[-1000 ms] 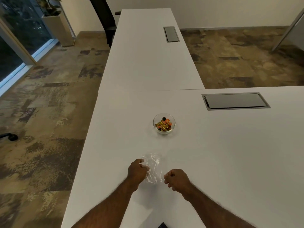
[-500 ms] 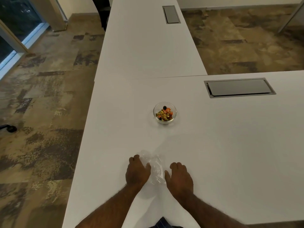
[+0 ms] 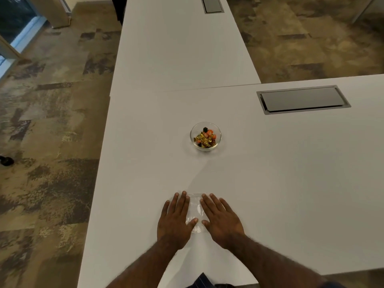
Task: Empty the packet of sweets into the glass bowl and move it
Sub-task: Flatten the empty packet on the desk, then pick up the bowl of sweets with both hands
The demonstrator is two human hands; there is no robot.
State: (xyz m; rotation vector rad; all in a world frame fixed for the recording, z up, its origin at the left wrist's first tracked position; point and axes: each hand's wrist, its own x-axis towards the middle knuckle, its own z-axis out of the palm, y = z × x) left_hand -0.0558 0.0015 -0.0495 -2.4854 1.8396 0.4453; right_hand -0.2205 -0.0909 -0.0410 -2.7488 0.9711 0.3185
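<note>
The glass bowl (image 3: pixel 205 136) stands upright on the white worktop (image 3: pixel 291 173), well away from the person and out of reach of either palm. Inside it lies a small heap of sweets (image 3: pixel 205 138): gold-foil wrappers, a few orange ones and a couple of dark ones, filling only the bottom. The clear packet (image 3: pixel 195 213) lies flat near the front edge of the worktop and looks empty, just crinkled film. The left hand (image 3: pixel 176 222) presses down on its left side and the right hand (image 3: pixel 221 221) on its right, fingers spread and flat, neither grip closed around anything. A grey cable hatch (image 3: pixel 303 99) is set into the worktop beyond and to the right of the bowl.
</note>
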